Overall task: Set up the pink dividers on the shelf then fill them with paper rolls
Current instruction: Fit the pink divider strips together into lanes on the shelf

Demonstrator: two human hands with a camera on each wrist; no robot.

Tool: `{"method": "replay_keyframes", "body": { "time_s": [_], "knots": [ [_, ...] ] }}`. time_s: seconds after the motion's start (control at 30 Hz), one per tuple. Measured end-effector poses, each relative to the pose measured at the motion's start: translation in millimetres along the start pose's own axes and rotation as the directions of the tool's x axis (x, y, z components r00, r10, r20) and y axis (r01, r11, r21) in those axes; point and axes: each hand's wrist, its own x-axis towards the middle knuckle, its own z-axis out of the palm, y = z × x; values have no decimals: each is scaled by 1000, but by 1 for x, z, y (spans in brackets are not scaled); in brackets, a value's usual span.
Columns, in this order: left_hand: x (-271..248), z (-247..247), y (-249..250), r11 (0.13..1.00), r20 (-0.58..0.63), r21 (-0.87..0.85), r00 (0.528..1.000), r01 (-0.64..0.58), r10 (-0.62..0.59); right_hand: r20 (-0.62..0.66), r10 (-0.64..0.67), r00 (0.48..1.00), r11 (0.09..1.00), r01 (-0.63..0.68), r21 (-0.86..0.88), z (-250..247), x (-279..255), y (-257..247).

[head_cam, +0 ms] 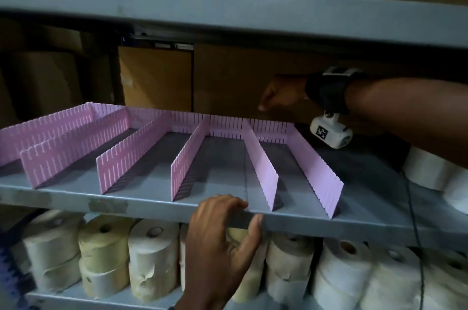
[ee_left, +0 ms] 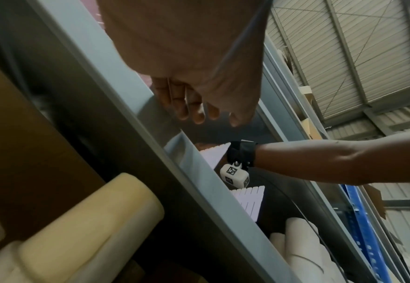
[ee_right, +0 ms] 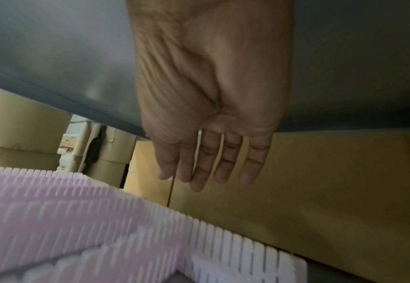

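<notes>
Pink slotted dividers (head_cam: 184,165) stand on the grey shelf (head_cam: 141,204): a back rail (head_cam: 222,123) with several cross pieces running to the front edge. The compartments between them hold nothing. My left hand (head_cam: 225,211) grips the shelf's front edge, fingers curled over the top and thumb on the lip; its fingers (ee_left: 191,107) also show in the left wrist view. My right hand (head_cam: 278,93) hovers above the right end of the back rail with straight fingers (ee_right: 211,162), holding nothing. Paper rolls (head_cam: 152,254) fill the shelf below.
More white rolls (head_cam: 430,170) lie on the same shelf, right of the dividers. Cardboard boxes (head_cam: 154,77) stand behind the back rail. The upper shelf (head_cam: 228,6) hangs low over my right hand. A thin black cable (head_cam: 411,208) runs down at the right.
</notes>
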Motion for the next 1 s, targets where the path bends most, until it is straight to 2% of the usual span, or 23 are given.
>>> {"method": "replay_keyframes", "body": {
  "time_s": [0.2,0.3,0.5,0.67,0.73,0.87,1.0],
  "knots": [
    [0,33,5,984,-55,177,998,29,-20,26,-142,990,989,143,-46,14,30,23],
    [-2,43,1,965,-91,263,996,14,10,29,-220,975,969,222,-109,17,51,30],
    [-4,49,2,959,-165,282,986,11,37,33,-351,936,902,347,-258,22,85,32],
    [-6,45,0,951,-226,303,974,53,18,83,-402,912,873,408,-268,28,92,33],
    [-8,45,-2,940,-241,337,970,51,34,62,-425,903,870,426,-246,29,93,34],
    [-12,46,-9,915,-237,403,967,9,95,-19,-478,878,866,468,-176,30,94,37],
    [-14,48,-16,916,-245,401,959,-33,141,25,-478,878,862,475,-176,32,95,35]
  ]
}}
